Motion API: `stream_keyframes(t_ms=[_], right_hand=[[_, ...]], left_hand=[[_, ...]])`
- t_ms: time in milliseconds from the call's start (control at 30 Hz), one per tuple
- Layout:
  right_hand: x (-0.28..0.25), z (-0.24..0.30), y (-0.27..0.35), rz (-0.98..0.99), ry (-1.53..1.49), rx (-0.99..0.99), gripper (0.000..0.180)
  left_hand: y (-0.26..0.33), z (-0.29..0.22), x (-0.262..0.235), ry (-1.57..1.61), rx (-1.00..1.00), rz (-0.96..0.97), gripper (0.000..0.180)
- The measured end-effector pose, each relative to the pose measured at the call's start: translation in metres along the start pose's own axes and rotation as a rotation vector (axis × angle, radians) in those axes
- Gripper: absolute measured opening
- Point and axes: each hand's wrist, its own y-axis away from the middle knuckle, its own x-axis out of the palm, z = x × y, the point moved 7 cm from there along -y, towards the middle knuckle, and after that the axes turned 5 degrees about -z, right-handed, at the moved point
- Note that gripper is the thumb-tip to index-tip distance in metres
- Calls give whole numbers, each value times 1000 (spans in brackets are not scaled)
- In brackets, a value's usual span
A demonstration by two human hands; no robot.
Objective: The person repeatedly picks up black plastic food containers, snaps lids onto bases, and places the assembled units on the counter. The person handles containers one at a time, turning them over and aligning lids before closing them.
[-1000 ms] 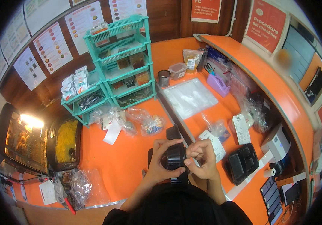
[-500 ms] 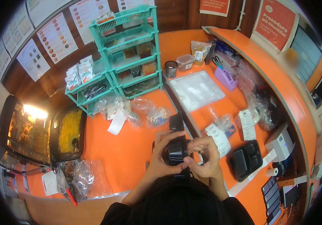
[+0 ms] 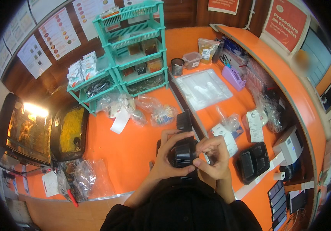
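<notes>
Black plastic container, glossy and ridged, is hanging over the near-middle counter. Left hand is grasping it; right hand is curling at its right edge — pinch unclear. Pale patch is showing inside that curl, dark half-second earlier. Far left, latticed teal rack is standing.

The left hand partly hides the held black tray; the upper edge cuts off one red poster.
</notes>
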Motion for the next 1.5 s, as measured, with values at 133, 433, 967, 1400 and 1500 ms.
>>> stream_keyframes(t_ms=[133,433,967,1400,1500], right_hand=[[-1,1,-2,-19,-33,3,38],[-1,7,-3,-33,29,-93,37],[-4,9,5,-49,138,-143,37],[-1,27,8,-171,502,-389,30],[1,29,10,-205,531,-446,27]], left_hand=[[1,7,-1,-34,5,-13,79],[-4,-15,-6,-209,123,-145,77],[0,-11,-3,-177,117,-125,80],[5,-21,-2,-351,192,-300,70],[5,-27,-3,-441,294,-339,71]])
